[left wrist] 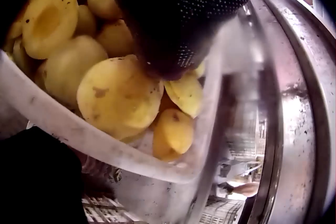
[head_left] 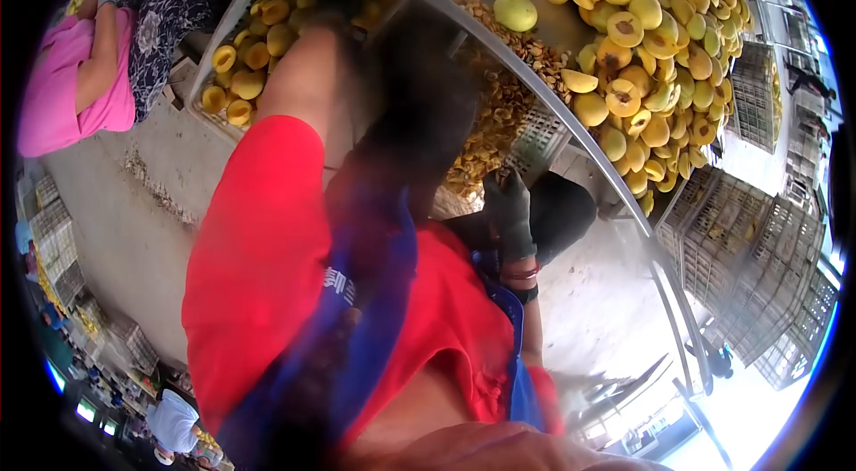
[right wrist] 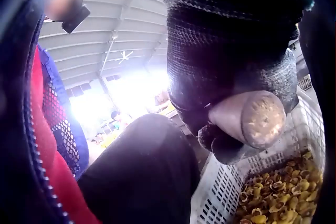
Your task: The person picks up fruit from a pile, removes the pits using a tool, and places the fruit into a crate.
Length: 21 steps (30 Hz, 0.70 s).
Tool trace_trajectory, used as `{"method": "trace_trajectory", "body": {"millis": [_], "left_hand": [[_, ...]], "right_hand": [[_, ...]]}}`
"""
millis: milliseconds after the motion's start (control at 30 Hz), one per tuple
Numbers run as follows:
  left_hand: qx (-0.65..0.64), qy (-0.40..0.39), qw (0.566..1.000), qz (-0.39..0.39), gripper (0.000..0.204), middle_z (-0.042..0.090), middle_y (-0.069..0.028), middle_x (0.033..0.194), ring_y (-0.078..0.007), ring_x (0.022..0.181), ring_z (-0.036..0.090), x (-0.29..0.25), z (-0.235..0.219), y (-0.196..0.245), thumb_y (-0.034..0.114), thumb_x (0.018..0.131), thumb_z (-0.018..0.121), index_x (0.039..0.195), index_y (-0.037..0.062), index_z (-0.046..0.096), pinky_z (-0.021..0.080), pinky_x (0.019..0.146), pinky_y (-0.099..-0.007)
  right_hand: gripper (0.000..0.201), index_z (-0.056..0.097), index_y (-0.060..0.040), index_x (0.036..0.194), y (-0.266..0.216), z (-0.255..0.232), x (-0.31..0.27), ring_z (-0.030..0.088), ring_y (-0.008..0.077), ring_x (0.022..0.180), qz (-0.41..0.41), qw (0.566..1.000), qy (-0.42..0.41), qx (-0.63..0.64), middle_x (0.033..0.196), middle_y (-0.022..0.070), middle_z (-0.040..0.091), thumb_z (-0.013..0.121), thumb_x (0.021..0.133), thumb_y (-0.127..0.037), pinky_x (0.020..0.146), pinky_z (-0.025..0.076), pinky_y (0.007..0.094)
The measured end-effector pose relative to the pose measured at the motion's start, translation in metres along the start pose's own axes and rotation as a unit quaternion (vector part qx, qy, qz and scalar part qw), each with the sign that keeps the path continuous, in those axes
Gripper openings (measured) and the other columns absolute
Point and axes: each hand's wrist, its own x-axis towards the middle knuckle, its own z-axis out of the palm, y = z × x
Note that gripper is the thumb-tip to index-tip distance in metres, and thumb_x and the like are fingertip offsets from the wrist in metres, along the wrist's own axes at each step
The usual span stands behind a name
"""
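Reaching among yellow fruit halves (left wrist: 48,22), the left hand (left wrist: 176,22) risked bruising them by pressing down.
They lay inside the pale tub (left wrist: 105,141); whether fingers spread or pinched, I couldn't tell. The right hand (right wrist: 226,56) gripped a handle (right wrist: 262,119), which slack fingers could have dropped.

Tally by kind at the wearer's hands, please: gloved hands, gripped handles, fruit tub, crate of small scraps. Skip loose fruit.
Gloved hands: 2 (left hand, right hand)
Gripped handle: 1
Fruit tub: 1
Scrap crate: 1
Total: 5
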Motion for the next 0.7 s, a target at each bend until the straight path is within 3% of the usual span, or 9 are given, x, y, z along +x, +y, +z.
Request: {"method": "trace_trajectory", "body": {"millis": [100, 133, 167, 233, 267, 367, 433, 567, 700], "left_hand": [[-0.036, -0.07, 0.996, 0.038, 0.043, 0.051, -0.0225, 0.123, -0.0362, 0.115, 0.048, -0.01, -0.033, 0.007, 0.029, 0.085, 0.054, 0.12, 0.0041, 0.051, 0.039, 0.095, -0.0425], [-0.058, -0.091, 0.992, 0.064, 0.04, 0.052, -0.0221, 0.121, -0.0359, 0.115, 0.048, -0.014, -0.044, 0.012, 0.028, 0.086, 0.054, 0.117, 0.004, 0.053, 0.039, 0.094, -0.0425], [-0.003, 0.005, 0.995, 0.099, 0.037, 0.055, -0.0195, 0.115, -0.0344, 0.109, 0.052, -0.013, -0.036, 0.002, 0.027, 0.085, 0.056, 0.114, 0.0047, 0.054, 0.042, 0.09, -0.0421], [-0.007, 0.09, 0.991, 0.097, 0.031, 0.059, -0.0167, 0.106, -0.0329, 0.101, 0.056, -0.054, -0.084, 0.04, 0.026, 0.084, 0.059, 0.108, 0.0061, 0.057, 0.044, 0.087, -0.0415], [-0.038, 0.126, 0.985, 0.109, 0.028, 0.061, -0.0153, 0.101, -0.0322, 0.098, 0.057, -0.077, -0.113, 0.067, 0.026, 0.084, 0.06, 0.105, 0.0068, 0.058, 0.045, 0.085, -0.0412], [-0.114, 0.263, 0.907, 0.309, 0.023, 0.065, -0.0119, 0.089, -0.0299, 0.087, 0.062, -0.119, -0.165, 0.151, 0.027, 0.083, 0.065, 0.095, 0.0085, 0.062, 0.047, 0.082, -0.041], [-0.214, 0.178, 0.895, 0.348, 0.029, 0.066, -0.0113, 0.097, -0.03, 0.092, 0.062, -0.114, -0.164, 0.196, 0.033, 0.084, 0.063, 0.1, 0.0088, 0.062, 0.047, 0.084, -0.0417], [-0.019, -0.001, 0.922, 0.386, 0.045, 0.06, -0.014, 0.115, -0.0316, 0.106, 0.057, -0.098, -0.124, 0.282, 0.037, 0.085, 0.058, 0.118, 0.0068, 0.055, 0.045, 0.091, -0.0412], [0.188, -0.086, 0.916, 0.344, 0.059, 0.058, -0.0194, 0.114, -0.0326, 0.105, 0.058, -0.074, -0.056, 0.31, 0.042, 0.08, 0.057, 0.128, 0.0104, 0.046, 0.045, 0.091, -0.0408]], "right_hand": [[0.014, 0.049, -0.0028, 0.077, 0.001, 0.007, 0.002, 0.046, 0.0331, 0.052, 0.0, 0.998, -0.006, 0.07, 0.059, 0.0161, 0.047, 0.058, 0.081, -0.014, 0.051, 0.041, 0.04], [0.014, 0.049, -0.0031, 0.076, 0.009, 0.008, 0.006, 0.045, 0.0326, 0.051, -0.073, 0.997, 0.0, 0.033, 0.058, 0.0154, 0.046, 0.058, 0.081, -0.013, 0.051, 0.04, 0.0401], [0.014, 0.048, -0.0033, 0.076, 0.02, 0.009, 0.007, 0.044, 0.0321, 0.05, -0.142, 0.99, 0.005, -0.004, 0.057, 0.0148, 0.044, 0.058, 0.08, -0.012, 0.05, 0.039, 0.0403], [0.015, 0.046, -0.0038, 0.075, 0.003, 0.004, 0.002, 0.043, 0.0305, 0.049, -0.044, 0.999, -0.006, 0.026, 0.056, 0.012, 0.045, 0.059, 0.08, -0.01, 0.048, 0.037, 0.0397], [0.016, 0.048, -0.0037, 0.081, 0.01, 0.001, 0.003, 0.048, 0.0324, 0.057, -0.099, 0.991, -0.039, -0.075, 0.062, 0.0139, 0.05, 0.058, 0.081, -0.016, 0.052, 0.04, 0.0426], [0.027, 0.052, -0.003, 0.092, 0.036, 0.002, 0.005, 0.059, 0.0372, 0.071, -0.139, 0.965, -0.091, -0.201, 0.073, 0.0185, 0.06, 0.057, 0.083, -0.028, 0.061, 0.045, 0.0483], [0.031, 0.052, -0.0022, 0.093, 0.037, 0.009, 0.006, 0.059, 0.0391, 0.071, -0.011, 0.997, -0.054, -0.053, 0.073, 0.0197, 0.06, 0.057, 0.083, -0.031, 0.062, 0.045, 0.0481], [0.036, 0.054, 0.0005, 0.092, 0.032, 0.01, 0.004, 0.059, 0.0398, 0.074, -0.03, 0.998, -0.047, 0.012, 0.077, 0.0209, 0.061, 0.058, 0.083, -0.034, 0.063, 0.045, 0.0465], [0.035, 0.054, 0.001, 0.089, 0.005, -0.016, -0.012, 0.057, 0.0365, 0.068, -0.024, 0.998, -0.025, 0.048, 0.071, 0.0197, 0.058, 0.058, 0.083, -0.033, 0.061, 0.043, 0.0437]]}}
